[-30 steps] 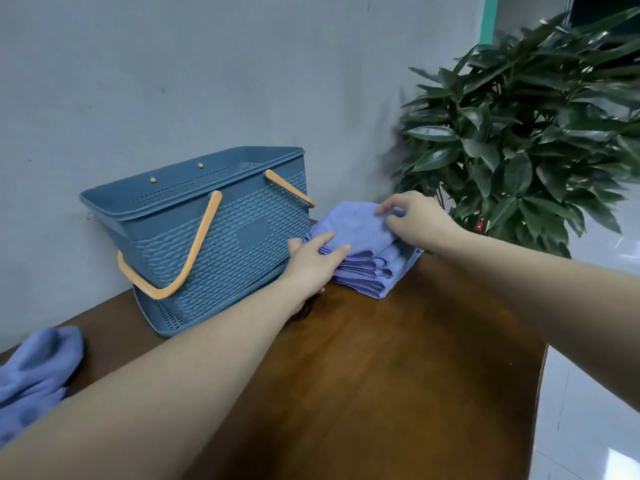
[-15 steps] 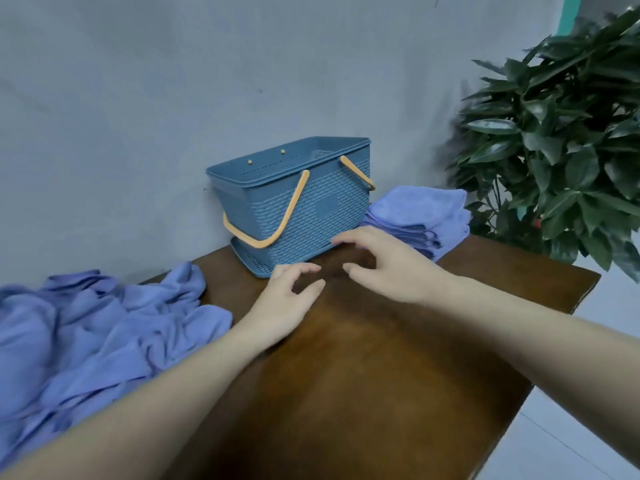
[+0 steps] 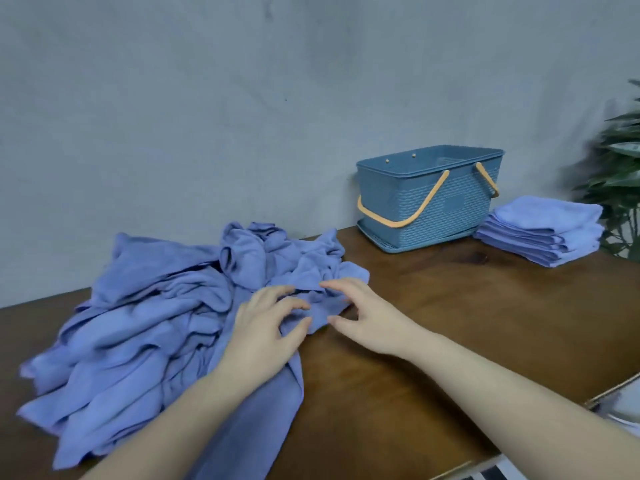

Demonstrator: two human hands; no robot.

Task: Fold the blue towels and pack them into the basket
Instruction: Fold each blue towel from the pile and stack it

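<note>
Both hands, left hand [image 3: 265,327] and right hand [image 3: 363,315], are reaching with fingers spread, gripping nothing, at the towel pile [image 3: 166,327] in the lower left; tangled layers are risking several lifting together.

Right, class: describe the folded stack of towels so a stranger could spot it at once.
Find the blue basket against the wall. Just to its right on the wooden table sits the folded stack. Unlike the crumpled heap, it is flat and neatly layered.

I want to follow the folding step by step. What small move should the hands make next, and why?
Probably pinch the top towel's edge and lift it clear: both hands, left and right, hover open there, and the pile lies unfolded.
</note>
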